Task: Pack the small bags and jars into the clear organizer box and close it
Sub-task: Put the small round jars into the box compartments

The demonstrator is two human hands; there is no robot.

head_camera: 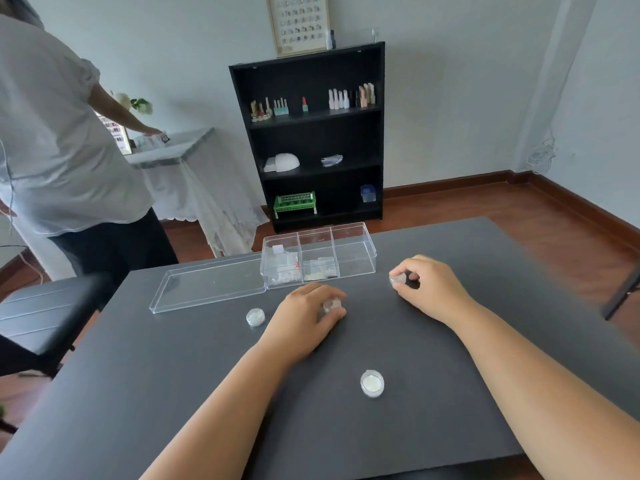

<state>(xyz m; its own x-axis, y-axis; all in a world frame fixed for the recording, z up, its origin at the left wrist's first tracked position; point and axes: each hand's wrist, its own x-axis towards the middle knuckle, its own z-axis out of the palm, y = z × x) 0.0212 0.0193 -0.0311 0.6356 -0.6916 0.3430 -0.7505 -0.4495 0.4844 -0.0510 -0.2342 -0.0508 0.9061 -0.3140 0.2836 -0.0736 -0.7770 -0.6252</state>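
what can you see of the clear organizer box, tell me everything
The clear organizer box looks like transparent plastic, a long upright tray split into three compartments. It stands open at the far side of the dark table; its lid lies flat to the left. The left and middle compartments hold small bags; the right one looks empty. Neither hand touches it.

We see soft, even daylight, fairly bright, no hard shadows. Faint shadow under both forearms on the dark counter (173, 358). Mild glare on the clear organizer box (353, 251) and its lid (207, 284). Wide-angle bending at edges; walls lean. Overall slightly soft, jars blurry.
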